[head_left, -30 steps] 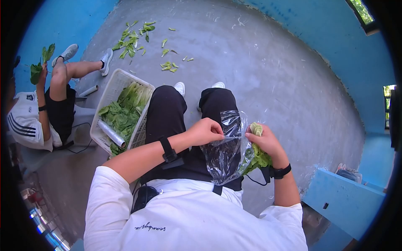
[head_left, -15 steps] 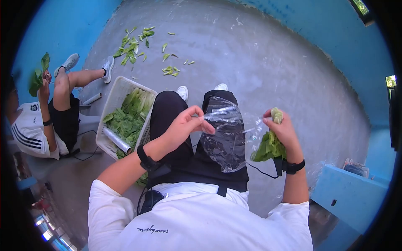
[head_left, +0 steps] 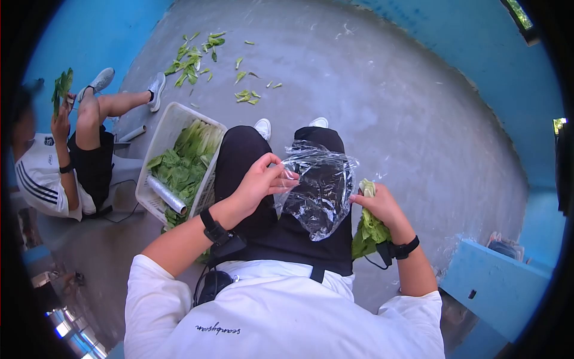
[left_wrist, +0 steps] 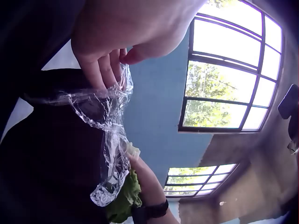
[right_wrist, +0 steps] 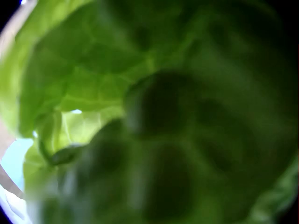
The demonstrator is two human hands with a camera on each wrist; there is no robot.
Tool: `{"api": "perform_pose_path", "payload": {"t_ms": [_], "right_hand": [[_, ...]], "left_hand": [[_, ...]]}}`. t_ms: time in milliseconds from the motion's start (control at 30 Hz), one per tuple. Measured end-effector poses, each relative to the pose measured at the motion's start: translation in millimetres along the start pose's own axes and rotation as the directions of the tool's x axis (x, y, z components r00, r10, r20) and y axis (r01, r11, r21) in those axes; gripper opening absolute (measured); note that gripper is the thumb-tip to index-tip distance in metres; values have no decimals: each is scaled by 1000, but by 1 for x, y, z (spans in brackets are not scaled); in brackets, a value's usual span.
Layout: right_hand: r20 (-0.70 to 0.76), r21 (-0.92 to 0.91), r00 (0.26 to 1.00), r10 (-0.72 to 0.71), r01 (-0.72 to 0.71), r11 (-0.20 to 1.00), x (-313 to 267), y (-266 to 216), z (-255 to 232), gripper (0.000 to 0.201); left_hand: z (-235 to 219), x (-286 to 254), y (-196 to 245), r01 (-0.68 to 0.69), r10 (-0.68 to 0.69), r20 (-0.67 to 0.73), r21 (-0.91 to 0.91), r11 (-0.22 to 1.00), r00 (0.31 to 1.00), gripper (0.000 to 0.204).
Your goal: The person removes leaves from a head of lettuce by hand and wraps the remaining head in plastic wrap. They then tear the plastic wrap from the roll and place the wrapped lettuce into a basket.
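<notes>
Over black trousers [head_left: 242, 158], clear plastic film [head_left: 323, 194], likely light and clingy, is pinched by the half-curled left hand [head_left: 260, 185], while the leafy green bunch [head_left: 369, 231], likely easily bruised, is best gripped at its pale stems [head_left: 367, 188], as by the curled right hand [head_left: 387, 207].

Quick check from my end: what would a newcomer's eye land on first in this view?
Probably the crinkled clear plastic film, shining against the dark trousers between the two hands, with the left hand gripping one edge. Next, the bunch of leafy greens in the right hand, then the white crate of greens beside the knee, a shiny roll lying on top.
</notes>
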State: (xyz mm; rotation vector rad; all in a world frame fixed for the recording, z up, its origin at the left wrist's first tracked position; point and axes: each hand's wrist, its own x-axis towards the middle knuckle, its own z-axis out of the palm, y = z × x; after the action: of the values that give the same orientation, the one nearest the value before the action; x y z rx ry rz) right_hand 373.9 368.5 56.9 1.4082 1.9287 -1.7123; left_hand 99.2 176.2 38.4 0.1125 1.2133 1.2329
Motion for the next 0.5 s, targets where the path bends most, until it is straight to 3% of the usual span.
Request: {"api": "perform_pose_path", "payload": {"t_ms": [300, 500], "right_hand": [[8, 171, 994, -106, 103, 980, -3, 16, -16, 21], [-12, 72, 999, -34, 35, 997, -19, 33, -48, 21]], "left_hand": [[-10, -2, 4, -41, 41, -18, 31, 999, 999, 9], [-19, 2, -2, -28, 26, 38, 50, 998, 999, 11]]}}
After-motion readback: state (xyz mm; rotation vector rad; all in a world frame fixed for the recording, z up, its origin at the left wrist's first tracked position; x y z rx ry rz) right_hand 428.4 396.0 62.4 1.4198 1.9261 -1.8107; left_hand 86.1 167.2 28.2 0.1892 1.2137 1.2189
